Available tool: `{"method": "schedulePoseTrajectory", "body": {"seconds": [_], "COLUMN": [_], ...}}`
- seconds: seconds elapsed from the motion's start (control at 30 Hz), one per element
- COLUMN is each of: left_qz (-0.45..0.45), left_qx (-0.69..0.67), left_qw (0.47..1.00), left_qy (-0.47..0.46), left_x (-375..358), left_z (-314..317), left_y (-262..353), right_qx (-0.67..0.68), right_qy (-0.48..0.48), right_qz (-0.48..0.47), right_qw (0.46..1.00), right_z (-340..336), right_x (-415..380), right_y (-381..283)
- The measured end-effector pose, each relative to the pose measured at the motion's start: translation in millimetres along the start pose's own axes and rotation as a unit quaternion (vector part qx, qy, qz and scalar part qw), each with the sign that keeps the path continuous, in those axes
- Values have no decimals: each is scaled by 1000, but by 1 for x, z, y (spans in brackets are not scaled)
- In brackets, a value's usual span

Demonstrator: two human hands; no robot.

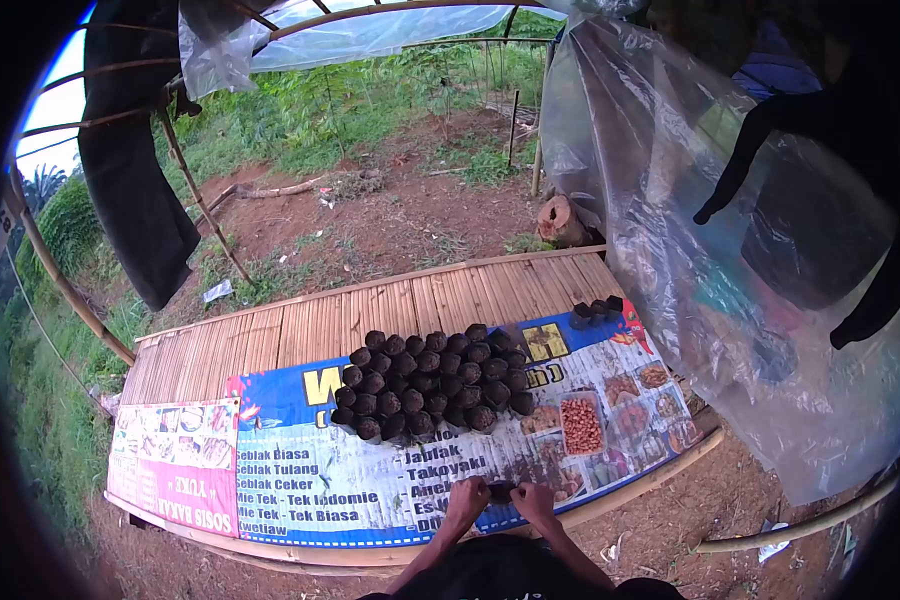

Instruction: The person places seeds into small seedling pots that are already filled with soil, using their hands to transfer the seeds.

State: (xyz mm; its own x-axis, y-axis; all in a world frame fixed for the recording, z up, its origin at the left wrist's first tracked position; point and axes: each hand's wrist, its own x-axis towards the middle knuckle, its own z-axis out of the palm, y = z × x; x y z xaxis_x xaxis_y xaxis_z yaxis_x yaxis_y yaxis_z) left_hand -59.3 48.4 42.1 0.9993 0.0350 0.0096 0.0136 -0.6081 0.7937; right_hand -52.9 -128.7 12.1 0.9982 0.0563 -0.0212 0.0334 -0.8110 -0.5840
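My left hand and my right hand are close together at the near edge of the banner-covered bamboo table. Between them is a small black plastic planting bag, with the fingers of both hands closed on its two sides. Just beyond stands a tight cluster of black planting bags, several of them filled with dark soil. To the right of the cluster, a clear container holds many small reddish-brown seeds or nuts. What is inside the bag in my hands cannot be made out.
A few more black bags stand at the table's far right corner. Bare bamboo slats form the far side. Clear plastic sheeting hangs on the right, and a bamboo pole lies low at the front right.
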Motion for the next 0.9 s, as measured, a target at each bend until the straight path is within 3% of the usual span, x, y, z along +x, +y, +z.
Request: {"method": "schedulePoseTrajectory", "body": {"seconds": [0.17, 0.23, 0.33, 0.47, 0.53, 0.63, 0.67, 0.73, 0.83, 0.9], "left_qz": [9, 9, 19, 24, 23, 23, 41, 60, 135, 153], "left_qx": [-12, -10, -26, -19, -13, -48, -9, 31, 77, 101], "left_qw": [1000, 1000, 999, 999, 1000, 999, 999, 998, 987, 983], "left_qy": [8, 2, 4, 10, 1, 2, 5, 9, 41, -25], "left_x": [3, 1, 4, -4, -4, -3, -1, 7, 19, 27], "left_z": [-2, 0, -6, 2, 7, 0, -1, -2, 1, 3], "left_y": [1, -3, 6, -10, -18, -11, -9, -6, -6, -8], "right_qx": [0, 0, -19, 0, 10, -16, -15, -6, -16, 0], "right_qy": [26, -26, 24, 12, -50, -2, -3, -55, -103, -109], "right_qz": [-34, -7, -39, -23, 4, -5, -4, 85, 101, 106], "right_qw": [999, 1000, 999, 1000, 999, 1000, 1000, 995, 989, 988], "right_z": [-7, 0, -3, -1, 4, -2, -5, -11, -17, 2], "right_x": [0, 3, 3, 6, 8, -1, -5, -7, -15, -15], "right_y": [-6, 1, -1, -3, 3, -1, -3, -11, -20, -7]}}
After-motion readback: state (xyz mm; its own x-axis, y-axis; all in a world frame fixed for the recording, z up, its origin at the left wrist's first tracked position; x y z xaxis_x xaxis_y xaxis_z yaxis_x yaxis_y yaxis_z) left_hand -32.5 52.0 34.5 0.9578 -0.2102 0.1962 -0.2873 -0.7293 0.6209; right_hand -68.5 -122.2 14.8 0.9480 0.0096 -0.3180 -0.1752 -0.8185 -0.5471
